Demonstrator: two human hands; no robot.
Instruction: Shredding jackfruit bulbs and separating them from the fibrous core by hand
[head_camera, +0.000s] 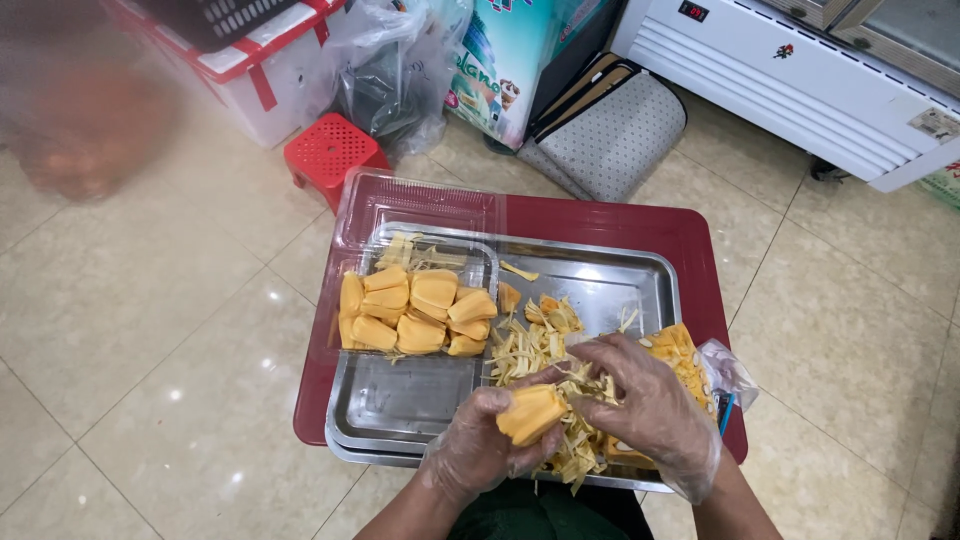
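L grip (490, 440) closed round a yellow jackfruit pod (531, 412) over the steel tray (600, 280); R grip (650, 405) pinching fibres (540, 345) off it. We judge we're mid-clean; next needs a firm pull w/o tearing. Clear box (420, 205) holds cleaned pods (415, 312).

Clear box (400, 215) of fruit pods (415, 310) on tray's (620, 275) left, fibres (530, 345) right; stool (330, 150) behind
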